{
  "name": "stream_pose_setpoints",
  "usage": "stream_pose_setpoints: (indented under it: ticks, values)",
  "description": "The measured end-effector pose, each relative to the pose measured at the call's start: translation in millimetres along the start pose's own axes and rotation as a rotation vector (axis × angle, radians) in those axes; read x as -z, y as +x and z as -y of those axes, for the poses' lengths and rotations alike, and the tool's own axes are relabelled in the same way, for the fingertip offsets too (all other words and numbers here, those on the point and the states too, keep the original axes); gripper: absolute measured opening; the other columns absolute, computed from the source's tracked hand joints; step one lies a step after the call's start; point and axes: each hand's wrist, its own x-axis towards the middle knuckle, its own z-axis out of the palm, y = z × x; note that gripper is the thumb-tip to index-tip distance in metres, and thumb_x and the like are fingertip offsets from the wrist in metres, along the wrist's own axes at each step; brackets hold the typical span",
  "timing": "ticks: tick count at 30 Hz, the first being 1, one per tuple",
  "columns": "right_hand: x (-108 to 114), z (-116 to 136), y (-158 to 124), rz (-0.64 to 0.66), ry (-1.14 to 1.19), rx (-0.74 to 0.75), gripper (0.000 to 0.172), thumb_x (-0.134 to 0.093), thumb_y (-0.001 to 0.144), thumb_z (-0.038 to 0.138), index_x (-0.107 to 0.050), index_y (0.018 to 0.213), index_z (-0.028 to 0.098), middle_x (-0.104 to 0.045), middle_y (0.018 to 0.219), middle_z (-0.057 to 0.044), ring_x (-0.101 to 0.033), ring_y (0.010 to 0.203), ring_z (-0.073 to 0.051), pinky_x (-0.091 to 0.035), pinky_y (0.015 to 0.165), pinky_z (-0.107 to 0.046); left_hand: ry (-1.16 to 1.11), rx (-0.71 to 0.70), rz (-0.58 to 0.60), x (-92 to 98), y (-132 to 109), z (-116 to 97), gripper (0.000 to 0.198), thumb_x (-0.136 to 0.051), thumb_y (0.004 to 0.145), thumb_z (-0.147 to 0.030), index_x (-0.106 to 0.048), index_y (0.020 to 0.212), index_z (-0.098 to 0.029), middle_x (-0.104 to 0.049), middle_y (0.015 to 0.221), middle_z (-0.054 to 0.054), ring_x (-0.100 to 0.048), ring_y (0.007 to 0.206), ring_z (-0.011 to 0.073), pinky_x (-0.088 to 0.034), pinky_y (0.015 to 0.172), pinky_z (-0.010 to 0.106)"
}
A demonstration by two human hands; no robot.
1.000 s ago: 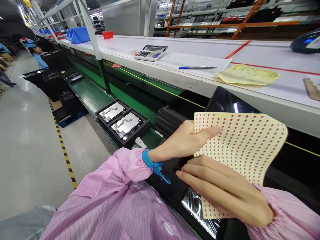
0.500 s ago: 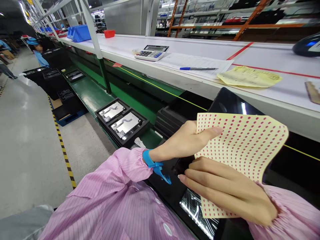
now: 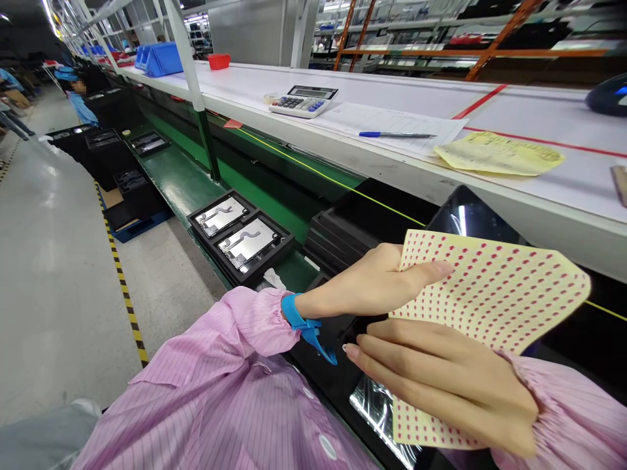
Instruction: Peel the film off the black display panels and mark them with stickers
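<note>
My left hand [image 3: 375, 286], with a blue wrist strap [image 3: 306, 326] on it, grips a pale yellow sticker sheet [image 3: 494, 287] dotted with small red arrow-like marks. Its thumb lies on top and the other fingers are behind the sheet. Across the lower part of the sheet lies my right hand [image 3: 450, 385], fingers together and bent down past the left edge. Its thumb and whatever it may pinch are hidden. Under the hands is a shiny, film-like surface [image 3: 377, 414] in a black tray. A glossy dark panel [image 3: 473, 215] leans behind the sheet.
A black tray [image 3: 289, 241] with two opened tablet-like devices rests on the green bench [image 3: 189, 176]. Stacked black trays [image 3: 337, 235] stand beside it. The white shelf above carries a calculator [image 3: 304, 102], papers, a blue pen [image 3: 396, 135] and a yellow note [image 3: 499, 153].
The sheet has shifted slightly right, and its upper part tilts more, with my left hand moving along. My right hand has moved a little down and left.
</note>
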Motion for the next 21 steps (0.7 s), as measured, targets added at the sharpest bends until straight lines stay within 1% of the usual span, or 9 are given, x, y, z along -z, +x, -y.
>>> stream_pose_setpoints:
  ticks: [2, 5, 10, 13, 15, 18, 21]
  values:
    - [-1, -2, 1, 0.000, 0.037, 0.004, 0.038, -0.024, 0.100, 0.004, -0.061, 0.104, 0.008, -0.063, 0.099, -0.006, -0.056, 0.091, -0.015, -0.051, 0.075, -0.026, 0.043, 0.015, 0.002, 0.5, 0, 0, 0.033, -0.051, 0.090, -0.025, -0.067, 0.115, -0.010, -0.070, 0.117, 0.012, -0.064, 0.114, 0.0313, -0.051, 0.100, 0.044]
    - [-2, -4, 2, 0.018, 0.132, 0.022, 0.038, -0.021, 0.101, 0.005, -0.059, 0.105, 0.006, -0.062, 0.098, -0.008, -0.054, 0.091, -0.017, -0.049, 0.073, -0.028, 0.100, -0.009, 0.006, 1.4, 2, 2, 0.033, -0.054, 0.090, -0.026, -0.068, 0.115, -0.010, -0.071, 0.117, 0.012, -0.064, 0.114, 0.0297, -0.051, 0.100, 0.039]
    - [1, -7, 5, 0.074, 0.214, 0.058, 0.034, -0.022, 0.101, 0.006, -0.056, 0.108, 0.004, -0.059, 0.103, -0.011, -0.052, 0.092, -0.018, -0.047, 0.074, -0.030, 0.187, -0.049, 0.011, 1.9, 3, 4, 0.034, -0.050, 0.091, -0.025, -0.068, 0.116, -0.013, -0.072, 0.116, 0.007, -0.064, 0.114, 0.0252, -0.050, 0.100, 0.034]
    - [1, -7, 6, 0.079, 0.207, 0.069, 0.033, -0.023, 0.101, 0.006, -0.055, 0.107, 0.003, -0.058, 0.101, -0.012, -0.051, 0.092, -0.020, -0.047, 0.073, -0.032, 0.201, -0.039, 0.008, 0.7, 2, 3, 0.036, -0.049, 0.090, -0.027, -0.068, 0.115, -0.010, -0.072, 0.115, 0.008, -0.064, 0.113, 0.0265, -0.049, 0.100, 0.033]
    - [1, -7, 6, 0.083, 0.200, 0.069, 0.034, -0.022, 0.101, 0.006, -0.055, 0.107, 0.003, -0.058, 0.100, -0.012, -0.051, 0.092, -0.021, -0.047, 0.071, -0.033, 0.184, -0.029, -0.005, -0.4, 1, 3, 0.036, -0.050, 0.089, -0.027, -0.070, 0.113, -0.009, -0.072, 0.114, 0.009, -0.065, 0.110, 0.0283, -0.051, 0.099, 0.035]
    - [5, -5, 9, 0.103, 0.199, 0.027, 0.039, -0.019, 0.102, 0.008, -0.057, 0.103, 0.004, -0.059, 0.098, -0.011, -0.051, 0.088, -0.020, -0.046, 0.068, -0.032, 0.166, -0.046, -0.030, -0.9, 1, 4, 0.032, -0.052, 0.088, -0.026, -0.072, 0.108, -0.012, -0.074, 0.111, 0.009, -0.066, 0.107, 0.0286, -0.052, 0.098, 0.037]
    - [10, 0, 16, 0.182, 0.155, -0.046, 0.048, -0.016, 0.104, 0.008, -0.063, 0.093, 0.006, -0.061, 0.094, -0.008, -0.053, 0.086, -0.017, -0.046, 0.071, -0.030, 0.126, -0.041, -0.031, 0.4, 2, 5, 0.032, -0.051, 0.089, -0.026, -0.069, 0.110, -0.010, -0.072, 0.116, 0.012, -0.064, 0.112, 0.0283, -0.050, 0.100, 0.037]
